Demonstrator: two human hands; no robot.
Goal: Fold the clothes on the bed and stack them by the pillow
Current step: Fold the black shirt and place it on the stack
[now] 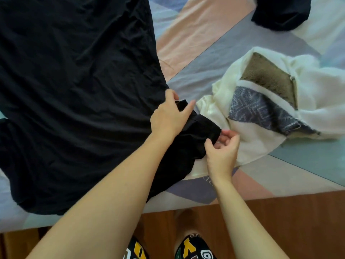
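Two hands work at one sleeve of a black T-shirt (71, 86), which lies spread across the left part of the bed sheet (201, 58), a patchwork of pastel blocks. Writing: we find a few faint printed letters on the sheet just below the right wrist, too small to read; large block letters in yellow and white on the person's dark shorts (194, 247) at the bottom edge are cut off, so we read no whole word.

Our left hand (168, 114) lies on the shirt where the sleeve joins the body, fingers straight and spread, thumb toward the far side, pressing the cloth flat. Our right hand (222, 146) sits at the sleeve cuff, thumb and curled fingers pinching the hem; forearm comes up from bottom right.

Touching the sleeve on the right lies a cream fleece jacket (280, 101) with blue patterned band and brown panel, crumpled. Another dark garment (280, 12) lies at top right, well apart. Wooden floor (280, 221) shows below the bed edge.
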